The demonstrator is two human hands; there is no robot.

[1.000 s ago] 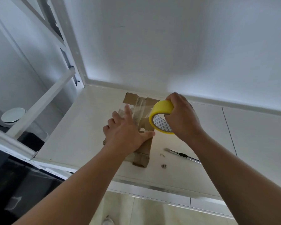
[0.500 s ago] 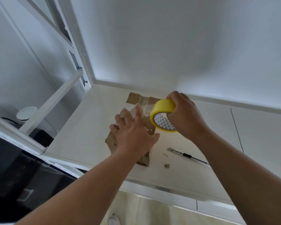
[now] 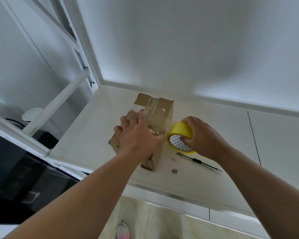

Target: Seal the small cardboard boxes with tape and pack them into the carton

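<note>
Sealing: small cardboard box [image 3: 160, 118] at the middle of the bench [image 3: 93, 128], long axis back edge to front edge.
Left hand [image 3: 136, 137]: fingers straight, pressing box top.
Right hand [image 3: 202, 137]: clenched round yellow tape roll [image 3: 179, 130], just right of box.
Utility knife [image 3: 199, 163]: nearer right hand.

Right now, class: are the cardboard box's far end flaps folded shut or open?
Open: the far flaps stick out unfolded beyond the cardboard box, with clear tape strung across them.
</note>
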